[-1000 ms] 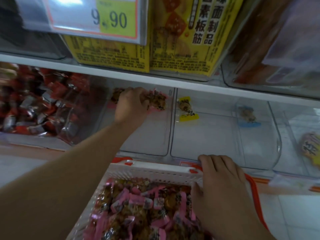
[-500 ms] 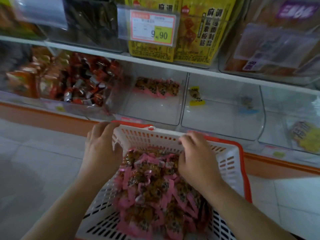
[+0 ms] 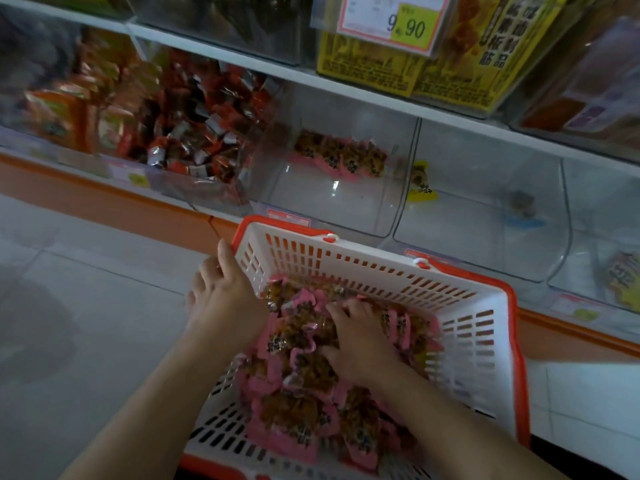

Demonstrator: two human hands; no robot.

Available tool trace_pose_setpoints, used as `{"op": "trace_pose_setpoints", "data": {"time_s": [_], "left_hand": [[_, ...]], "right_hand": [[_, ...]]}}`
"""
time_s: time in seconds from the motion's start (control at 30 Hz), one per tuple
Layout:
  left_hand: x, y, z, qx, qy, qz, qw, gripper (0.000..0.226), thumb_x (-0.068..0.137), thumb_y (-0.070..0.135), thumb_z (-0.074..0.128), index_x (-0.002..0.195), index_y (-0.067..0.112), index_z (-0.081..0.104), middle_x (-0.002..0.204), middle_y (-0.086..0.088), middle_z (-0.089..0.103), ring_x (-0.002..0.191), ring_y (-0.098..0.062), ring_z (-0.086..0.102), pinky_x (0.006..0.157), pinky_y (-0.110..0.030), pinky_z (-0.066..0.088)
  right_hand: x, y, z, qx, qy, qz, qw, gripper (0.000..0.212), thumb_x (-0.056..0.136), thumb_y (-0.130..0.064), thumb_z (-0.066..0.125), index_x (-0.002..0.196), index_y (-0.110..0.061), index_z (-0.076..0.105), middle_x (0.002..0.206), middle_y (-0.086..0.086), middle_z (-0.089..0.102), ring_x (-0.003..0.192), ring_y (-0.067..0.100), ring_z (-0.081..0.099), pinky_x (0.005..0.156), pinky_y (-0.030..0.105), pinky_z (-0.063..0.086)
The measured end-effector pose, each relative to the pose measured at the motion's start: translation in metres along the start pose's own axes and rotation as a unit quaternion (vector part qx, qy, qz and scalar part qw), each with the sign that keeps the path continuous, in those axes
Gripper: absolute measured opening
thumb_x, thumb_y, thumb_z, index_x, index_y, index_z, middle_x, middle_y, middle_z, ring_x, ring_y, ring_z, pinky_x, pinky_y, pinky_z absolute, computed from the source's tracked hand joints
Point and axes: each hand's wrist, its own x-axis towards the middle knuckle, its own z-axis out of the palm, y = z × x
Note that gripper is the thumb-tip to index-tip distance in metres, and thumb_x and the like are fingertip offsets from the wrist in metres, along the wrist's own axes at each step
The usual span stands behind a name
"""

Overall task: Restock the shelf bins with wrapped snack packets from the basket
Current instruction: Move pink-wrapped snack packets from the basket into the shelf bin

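A white basket with an orange rim [image 3: 478,344] sits below the shelf, heaped with pink-wrapped snack packets [image 3: 298,407]. My left hand [image 3: 227,299] rests over the basket's left wall, fingers spread, its fingertips down among the packets. My right hand [image 3: 356,341] lies flat on the pile with fingers curled into the packets. A clear shelf bin [image 3: 332,206] straight ahead holds a short row of the same pink packets [image 3: 341,155] at its back.
Left of that bin, another bin is full of red and silver packets [image 3: 187,133]. To the right, clear bins hold a yellow packet [image 3: 420,183] and a blue one [image 3: 523,206]. A 9.90 price tag [image 3: 391,22] hangs above. Grey tiled floor [image 3: 69,306] lies left.
My left hand came back from the pink-packet bin to the basket's left wall. My right hand slid from the basket rim down onto the pile. The view pulled back and lower.
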Motion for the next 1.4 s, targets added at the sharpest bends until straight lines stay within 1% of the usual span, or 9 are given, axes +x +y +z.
{"op": "trace_pose_setpoints", "data": {"time_s": [0.13,0.27,0.4,0.57,0.67,1.0,1.13,1.27,1.4], "left_hand": [[-0.001,0.009,-0.005,-0.016,0.083,0.029,0.996,0.098,0.077,0.014,0.057,0.157,0.021,0.002,0.161,-0.003,0.003,0.151,-0.038,0.004,0.126,-0.058,0.008],[-0.004,0.021,-0.008,-0.042,0.194,0.124,0.972,0.070,0.084,0.008,0.061,0.147,0.016,0.031,0.152,-0.004,0.024,0.145,-0.034,0.021,0.121,-0.055,0.025],[-0.004,0.038,-0.005,-0.080,0.111,0.155,0.978,0.033,0.094,0.011,0.058,0.124,0.025,0.062,0.121,0.006,0.061,0.109,-0.015,0.059,0.079,-0.016,0.047],[0.004,0.052,-0.001,-0.132,0.020,0.108,0.985,0.022,0.097,0.015,0.056,0.100,0.033,0.069,0.091,0.012,0.071,0.062,-0.008,0.066,0.043,-0.013,0.041],[0.010,0.057,0.000,-0.158,-0.004,0.102,0.982,0.021,0.098,0.019,0.057,0.091,0.032,0.072,0.079,0.008,0.074,0.064,-0.012,0.067,0.053,-0.022,0.047],[0.009,0.077,-0.018,-0.322,-0.068,-0.015,0.944,0.049,0.100,0.052,0.058,0.082,0.010,0.075,0.066,-0.017,0.074,0.056,-0.039,0.070,0.063,-0.054,0.061],[0.009,0.078,-0.019,-0.448,-0.187,-0.011,0.874,0.026,0.099,0.028,0.066,0.109,0.005,0.073,0.089,-0.019,0.079,0.072,-0.033,0.077,0.059,-0.037,0.063],[0.016,0.070,-0.016,-0.485,-0.120,0.070,0.864,0.016,0.094,0.001,0.067,0.107,0.003,0.076,0.093,-0.024,0.077,0.082,-0.038,0.077,0.069,-0.032,0.064],[0.017,0.069,-0.017,-0.458,-0.086,0.125,0.876,0.017,0.095,0.004,0.069,0.101,0.014,0.080,0.092,-0.016,0.080,0.084,-0.040,0.076,0.079,-0.043,0.065]], "right_hand": [[0.001,0.001,-0.007,0.046,-0.001,0.029,0.999,0.057,0.087,-0.052,0.081,0.134,-0.035,0.053,0.133,-0.008,0.038,0.133,0.019,0.033,0.119,0.039,0.036],[-0.001,-0.007,-0.018,0.154,0.035,0.050,0.986,0.032,0.091,-0.024,0.084,0.105,-0.032,0.056,0.114,-0.015,0.059,0.110,0.008,0.060,0.089,0.020,0.047],[-0.005,-0.010,-0.047,0.236,0.087,0.053,0.966,0.040,0.089,-0.018,0.085,0.112,-0.038,0.058,0.111,-0.021,0.064,0.104,0.000,0.061,0.084,0.014,0.045],[-0.016,0.000,-0.092,0.303,0.117,0.004,0.946,0.022,0.089,-0.027,0.084,0.105,-0.038,0.074,0.107,-0.022,0.075,0.102,-0.004,0.068,0.089,0.024,0.055],[-0.017,0.007,-0.102,0.349,0.108,0.004,0.931,0.017,0.091,-0.025,0.082,0.103,-0.036,0.078,0.104,-0.015,0.080,0.099,0.009,0.076,0.094,0.047,0.061],[-0.027,-0.005,-0.132,0.415,0.226,-0.050,0.880,0.008,0.092,-0.022,0.083,0.095,-0.029,0.082,0.091,-0.013,0.081,0.087,0.008,0.077,0.087,0.047,0.064],[-0.028,-0.006,-0.133,0.414,0.229,-0.137,0.870,0.033,0.083,0.007,0.084,0.095,-0.024,0.084,0.113,-0.012,0.079,0.115,0.014,0.073,0.100,0.043,0.060],[-0.029,-0.004,-0.127,0.392,0.206,-0.170,0.880,0.047,0.076,0.009,0.060,0.103,-0.025,0.079,0.143,-0.013,0.063,0.144,0.014,0.053,0.116,0.041,0.047],[-0.027,-0.001,-0.135,0.490,0.211,-0.122,0.837,0.035,0.087,0.004,0.064,0.106,-0.022,0.077,0.126,-0.006,0.071,0.127,0.012,0.065,0.107,0.036,0.055]]}}
